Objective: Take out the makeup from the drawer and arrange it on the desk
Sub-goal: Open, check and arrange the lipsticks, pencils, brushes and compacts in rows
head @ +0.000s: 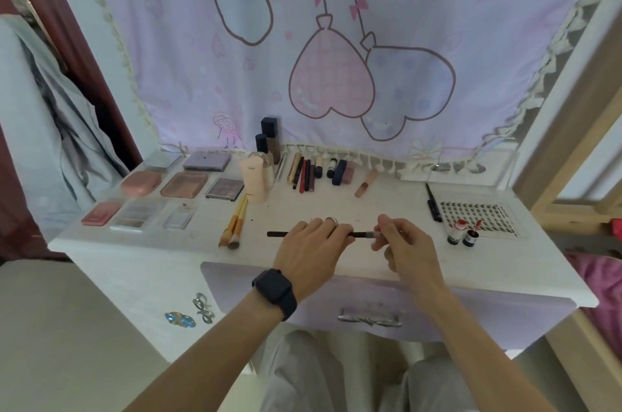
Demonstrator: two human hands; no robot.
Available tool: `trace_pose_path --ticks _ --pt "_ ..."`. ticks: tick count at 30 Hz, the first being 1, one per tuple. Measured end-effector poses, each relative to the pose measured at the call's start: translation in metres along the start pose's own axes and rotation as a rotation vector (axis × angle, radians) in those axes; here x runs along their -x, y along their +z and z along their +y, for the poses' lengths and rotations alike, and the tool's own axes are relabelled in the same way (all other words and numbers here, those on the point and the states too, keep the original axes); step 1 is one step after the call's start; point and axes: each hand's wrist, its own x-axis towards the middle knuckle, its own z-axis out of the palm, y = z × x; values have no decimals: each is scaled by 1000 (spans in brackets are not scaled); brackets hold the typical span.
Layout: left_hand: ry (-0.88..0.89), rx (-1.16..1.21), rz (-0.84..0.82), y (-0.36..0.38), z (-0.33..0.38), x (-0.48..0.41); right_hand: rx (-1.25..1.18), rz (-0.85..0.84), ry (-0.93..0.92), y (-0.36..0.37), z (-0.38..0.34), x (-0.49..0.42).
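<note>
The left hand, a ring on one finger and a dark watch on the wrist, lies over the middle of a thin black brush, its fingers curled down on the handle. The right hand meets the same brush at its pale bristle end, thumb and fingertips pinched together there. The brush runs level, left to right, just above the front of the white desk, its black tail sticking out past the left hand.

Left of the hands, two yellow-handled brushes lie side by side on the desk, bristles toward the front edge. Beyond them, palettes and compacts sit in rows at the left end. A peach bottle stands upright near the middle, with dark bottles behind it against the curtain. To its right a row of pencils and lipsticks lies along the back. Right of the hands stand two small vials, close beside a lash tray, and a black liner lies just left of that tray.

Below the desk top, the lilac drawer looks closed, its metal handle facing the person
</note>
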Motion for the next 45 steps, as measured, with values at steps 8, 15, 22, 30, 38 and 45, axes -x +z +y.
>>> trace_pose_path --ticks 8,15,22,30,38,45 --pt "44 -18 10 -10 13 -10 -52 -75 184 6 -13 6" --pt "-56 97 -86 -24 5 -9 100 -161 -28 7 -9 14" --pt "-233 201 -375 -34 1 -17 274 -142 -209 -3 -18 16" --pt "-250 411 -310 -31 -28 -11 101 -112 -148 -20 -18 4" --pt "-930 1295 -351 -14 -14 -47 -72 -34 -97 -31 8 22" --pt "-1010 1210 -525 23 19 -105 43 221 -195 -86 19 37"
